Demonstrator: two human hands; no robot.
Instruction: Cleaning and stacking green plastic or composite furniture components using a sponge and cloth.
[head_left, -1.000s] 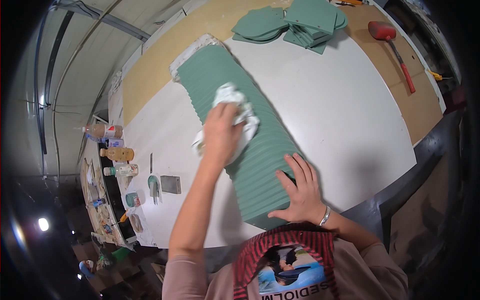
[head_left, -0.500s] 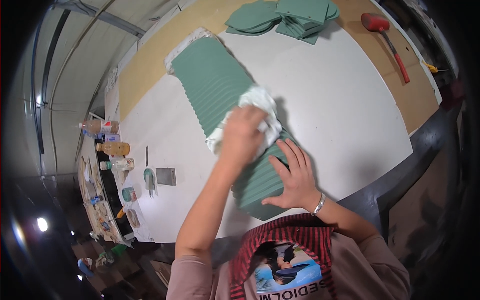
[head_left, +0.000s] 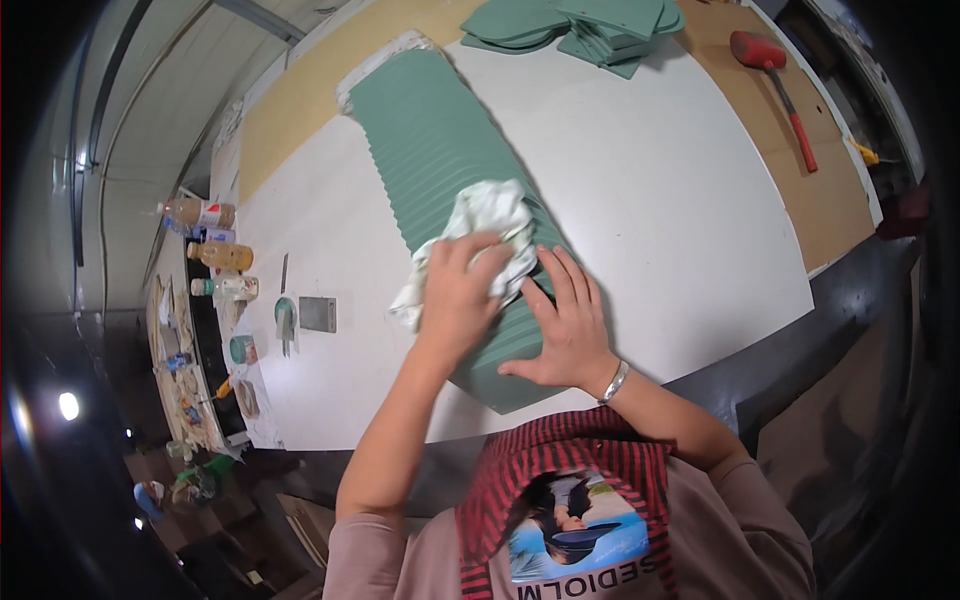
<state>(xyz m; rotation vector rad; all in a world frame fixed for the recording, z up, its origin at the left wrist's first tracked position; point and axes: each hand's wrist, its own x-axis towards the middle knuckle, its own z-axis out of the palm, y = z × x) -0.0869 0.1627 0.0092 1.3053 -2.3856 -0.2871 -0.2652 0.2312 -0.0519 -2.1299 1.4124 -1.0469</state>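
A long, green, finely ribbed slab [head_left: 430,130] is lying on the white-topped desk [head_left: 660,250], running from close to the middle of the near edge towards the far left part. The left hand [head_left: 462,292] is curling its fingers over a crumpled white cloth [head_left: 490,208], gripping it and pressing it against the ribs on the slab's nearer half. The right hand [head_left: 565,335] is spreading open, fingers apart and thumb out, resting on the slab near its near end and right side, grasping nothing; a silver-coloured bracelet [head_left: 613,382] is circling its wrist.

Flat, green, smooth-faced pieces [head_left: 610,28] are lying in overlapping stacks by the far edge. A mallet with a red head and a black-and-red handle [head_left: 775,75] is resting on the brown board [head_left: 825,190] along the right edge. Towards the left edge, a grey rectangular block [head_left: 318,314] is lying just beside a small round green dish [head_left: 284,306].
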